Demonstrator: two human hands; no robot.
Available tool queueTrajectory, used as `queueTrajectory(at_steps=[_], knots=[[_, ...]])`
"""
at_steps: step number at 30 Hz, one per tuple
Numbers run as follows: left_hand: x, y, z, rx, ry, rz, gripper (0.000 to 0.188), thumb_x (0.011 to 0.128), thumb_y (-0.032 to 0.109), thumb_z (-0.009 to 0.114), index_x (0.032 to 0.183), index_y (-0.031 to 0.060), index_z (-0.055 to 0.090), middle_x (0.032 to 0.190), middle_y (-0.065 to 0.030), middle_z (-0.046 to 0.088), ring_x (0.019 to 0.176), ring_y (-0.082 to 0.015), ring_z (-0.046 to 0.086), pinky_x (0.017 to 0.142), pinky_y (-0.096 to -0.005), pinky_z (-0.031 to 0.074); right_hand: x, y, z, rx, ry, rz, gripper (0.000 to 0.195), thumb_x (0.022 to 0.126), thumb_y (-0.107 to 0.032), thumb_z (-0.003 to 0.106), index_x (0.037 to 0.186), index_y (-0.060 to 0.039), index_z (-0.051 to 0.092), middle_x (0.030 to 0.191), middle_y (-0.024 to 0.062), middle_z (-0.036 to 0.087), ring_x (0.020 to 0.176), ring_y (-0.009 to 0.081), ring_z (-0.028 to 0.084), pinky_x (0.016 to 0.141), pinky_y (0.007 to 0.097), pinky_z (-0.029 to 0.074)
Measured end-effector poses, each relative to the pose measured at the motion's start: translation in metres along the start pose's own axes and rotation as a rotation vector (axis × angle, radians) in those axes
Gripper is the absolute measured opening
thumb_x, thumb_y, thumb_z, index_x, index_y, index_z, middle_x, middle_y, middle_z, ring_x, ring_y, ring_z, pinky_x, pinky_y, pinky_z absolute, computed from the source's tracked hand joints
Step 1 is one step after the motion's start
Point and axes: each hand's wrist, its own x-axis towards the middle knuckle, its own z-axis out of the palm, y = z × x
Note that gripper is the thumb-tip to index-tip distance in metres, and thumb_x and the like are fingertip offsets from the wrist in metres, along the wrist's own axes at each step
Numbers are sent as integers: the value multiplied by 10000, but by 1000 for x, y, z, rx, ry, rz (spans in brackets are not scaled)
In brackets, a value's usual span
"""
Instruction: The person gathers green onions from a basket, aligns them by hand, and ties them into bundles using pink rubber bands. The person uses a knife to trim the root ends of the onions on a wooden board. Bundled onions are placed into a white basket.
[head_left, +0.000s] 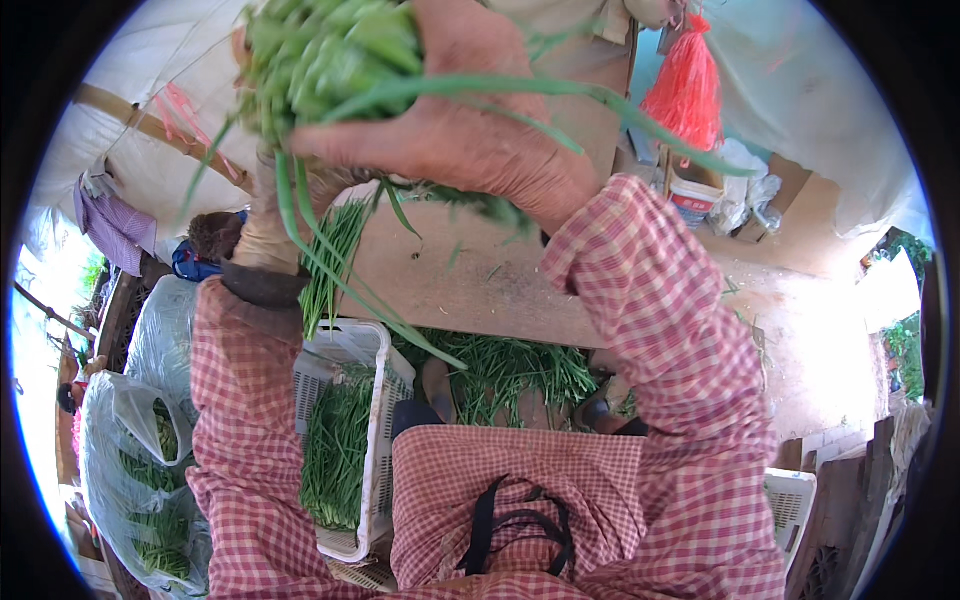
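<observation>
A thick bundle of green leafy stalks, likely chives (337, 64), is raised close to the camera at the upper left, slightly blurred. My right hand (465, 127) grips it from the right, thumb and fingers around the stalks. My left hand (300, 184) is behind and below the bundle; its fingers are mostly hidden, though it appears to support the bundle. Long loose leaves (360, 289) hang from the bundle. Beyond my hands lies a wooden board (457, 262) with scraps on it, and more chives (334, 255) lie at its left end.
A white plastic crate (382, 375) of chives stands left of my lap. Loose chives (510, 375) cover the ground below the board. Clear plastic bags (135, 465) with greens stand far left. Red plastic twine (686, 97) hangs upper right above a bucket (691, 196). Another crate (791, 510) is at right.
</observation>
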Motion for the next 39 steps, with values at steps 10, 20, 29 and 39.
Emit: queueTrajectory(at_steps=[10,20,29,39], knots=[[-132,-305,90,-25,262,-496,811,866,370,754,1500,15,396,1449,-194,521,1270,-379,573,1067,-497,486,-372,147,30,-211,-708,-39,538,791,-143,657,1303,-33,533,1334,228,585,1358,372,510,1184,541,361],[-148,-268,66,845,-30,-433,1207,644,146,914,1603,8,193,1569,-231,373,1420,-414,422,1166,-460,385,-332,119,8,-378,-980,119,890,728,-225,810,1516,-154,404,1541,195,425,1476,387,353,1235,575,240],[-139,-137,7,891,-662,-1028,732,863,319,752,1481,47,469,1402,-224,571,1317,-369,553,1085,-424,459,-305,51,-97,-348,-953,713,426,829,-109,708,1250,-81,647,1199,174,696,1029,280,700,879,467,563],[-93,-274,-3,133,216,-895,843,991,430,671,1583,-27,282,1517,-164,508,1443,-233,426,1206,-343,300,-320,136,-25,123,-177,1846,408,897,-367,756,755,2,657,595,19,567,456,95,502,378,261,352]])
